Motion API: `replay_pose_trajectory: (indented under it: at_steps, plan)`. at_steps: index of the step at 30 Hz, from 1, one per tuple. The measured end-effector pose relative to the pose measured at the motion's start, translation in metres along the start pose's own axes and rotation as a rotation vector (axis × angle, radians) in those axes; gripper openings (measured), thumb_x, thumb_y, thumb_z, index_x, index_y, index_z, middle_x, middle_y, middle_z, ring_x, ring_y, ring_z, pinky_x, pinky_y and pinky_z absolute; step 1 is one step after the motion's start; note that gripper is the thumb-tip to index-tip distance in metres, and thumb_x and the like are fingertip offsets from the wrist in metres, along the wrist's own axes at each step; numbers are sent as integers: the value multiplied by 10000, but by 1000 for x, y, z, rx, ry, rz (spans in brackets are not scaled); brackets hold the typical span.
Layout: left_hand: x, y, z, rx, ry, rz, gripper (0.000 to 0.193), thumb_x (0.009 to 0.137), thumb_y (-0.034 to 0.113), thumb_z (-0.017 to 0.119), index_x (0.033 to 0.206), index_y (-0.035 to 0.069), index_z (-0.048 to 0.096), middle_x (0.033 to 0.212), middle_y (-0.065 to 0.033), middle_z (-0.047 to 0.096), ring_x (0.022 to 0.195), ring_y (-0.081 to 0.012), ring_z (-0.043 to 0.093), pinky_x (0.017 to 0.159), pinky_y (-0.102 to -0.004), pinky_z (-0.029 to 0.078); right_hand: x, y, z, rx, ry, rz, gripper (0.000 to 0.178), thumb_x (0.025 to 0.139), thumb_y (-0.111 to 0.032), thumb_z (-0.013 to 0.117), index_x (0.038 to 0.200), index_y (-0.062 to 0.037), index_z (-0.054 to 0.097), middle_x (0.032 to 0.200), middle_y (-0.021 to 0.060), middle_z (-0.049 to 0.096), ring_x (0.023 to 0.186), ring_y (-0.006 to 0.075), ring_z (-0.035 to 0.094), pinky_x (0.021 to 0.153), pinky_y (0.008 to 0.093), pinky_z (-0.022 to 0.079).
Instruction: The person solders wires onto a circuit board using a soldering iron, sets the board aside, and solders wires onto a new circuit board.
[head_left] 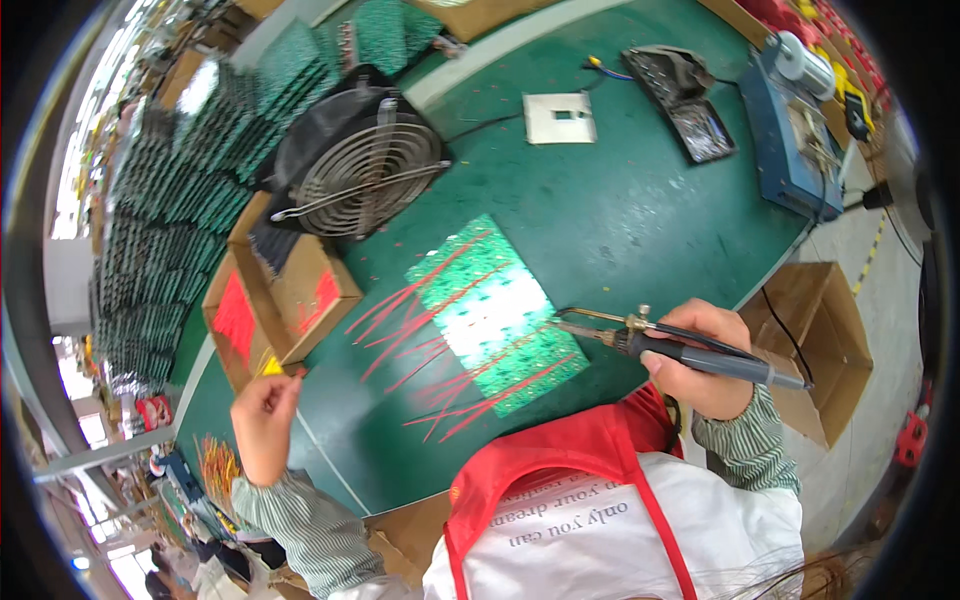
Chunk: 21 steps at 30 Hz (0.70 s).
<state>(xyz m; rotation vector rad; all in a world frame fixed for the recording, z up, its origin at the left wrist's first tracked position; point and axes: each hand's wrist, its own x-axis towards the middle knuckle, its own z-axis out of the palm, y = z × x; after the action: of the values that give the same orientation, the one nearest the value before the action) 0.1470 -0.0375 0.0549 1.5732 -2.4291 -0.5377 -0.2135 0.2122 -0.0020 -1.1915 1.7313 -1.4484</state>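
Observation:
My right hand (pixel 703 350) grips a soldering iron (pixel 690 357) with a thin metal feed tube along its top. The iron's tip is at the right edge of a green circuit board (pixel 455 258), which lies tilted on the table with glare across its middle. Several thin red wires (pixel 400 297) run over the board in groups and stick out past its left side. Left of the board, my left hand (pixel 264 412) is raised with the fingers pinched together. It is beside a divided cardboard box (pixel 343 283) with red wires in it; whatever the fingertips hold is too small to make out.
A black fan (pixel 365 170) with a wire guard stands behind the box. Tall stacks of circuit boards (pixel 165 240) fill the left. At the back are a white square plate (pixel 543 130), a black tray (pixel 690 115) and a blue machine (pixel 785 150). An open carton (pixel 830 350) is at right.

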Motion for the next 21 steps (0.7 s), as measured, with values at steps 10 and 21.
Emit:
replay_pose_trajectory:
  at_steps: [10, 21]
  plan:
    - [112, -122, -14, 246, 256, 201, 159, 807, 121, 694, 903, -6, 682, 850, -135, 656, 728, -226, 612, 664, -312, 486, 4, -2, 21, 14, 45, 66, 191, 701, -78, 725, 825, -3, 601, 647, 55, 620, 548, 108, 581, 528, 241, 449]
    - [84, -141, -4, -91, -284, -73, 283, 801, 106, 706, 1054, -9, 653, 853, -89, 645, 747, -142, 592, 703, -277, 486, 15, -2, 31, -56, 48, 83, 195, 677, -66, 726, 819, -13, 604, 628, 49, 609, 525, 121, 570, 514, 247, 440]
